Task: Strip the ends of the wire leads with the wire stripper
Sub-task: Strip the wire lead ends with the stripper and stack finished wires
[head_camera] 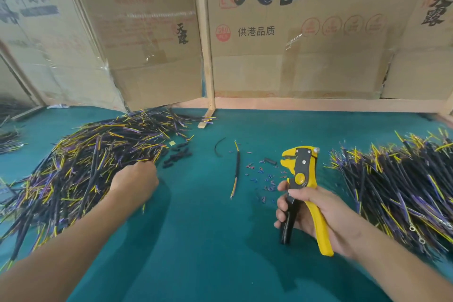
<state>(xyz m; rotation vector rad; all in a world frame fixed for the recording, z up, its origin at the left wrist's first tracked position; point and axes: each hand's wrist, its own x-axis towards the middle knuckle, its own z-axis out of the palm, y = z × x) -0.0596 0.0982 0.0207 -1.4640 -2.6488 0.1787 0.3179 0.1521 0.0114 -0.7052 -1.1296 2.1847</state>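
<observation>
— Why's the left hand [137,180] buried in that wire pile [81,164]?

— Fingers curled, fishing out a lead, I'd guess; can't tell if it's caught one.

— And the right hand [311,216]?

— Gripping the wire stripper [300,179] by its handles, upright over the mat, head open, ready.

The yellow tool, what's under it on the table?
Under the wire stripper, held up by the right hand, lie tiny cut insulation bits on the green table. Whatever lies directly beneath hand and tool is hidden.
</observation>
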